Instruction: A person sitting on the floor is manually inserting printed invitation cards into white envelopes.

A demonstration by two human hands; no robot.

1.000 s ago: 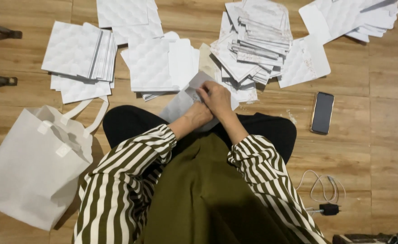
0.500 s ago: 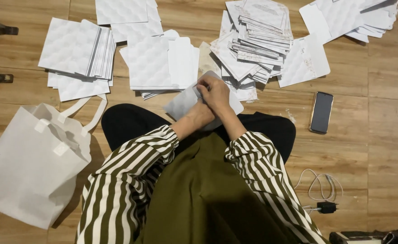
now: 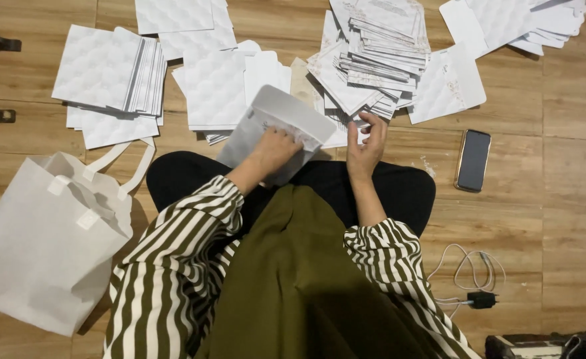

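Centre of the frame: left hand (image 3: 276, 147) pressed on a white envelope (image 3: 273, 129), fingers curled together against its flap, envelope tilted over the lap. Just right of it, right hand (image 3: 366, 143) at the lower edge of a messy stack of cards (image 3: 379, 46), fingers pinched on one sheet's edge. More white embossed sheets (image 3: 107, 73) spread at upper left. White tote bag (image 3: 43, 239) at lower left on the wooden floor (image 3: 545, 219). Dark phone (image 3: 473, 159) at right; charger cable (image 3: 472, 279) at lower right.
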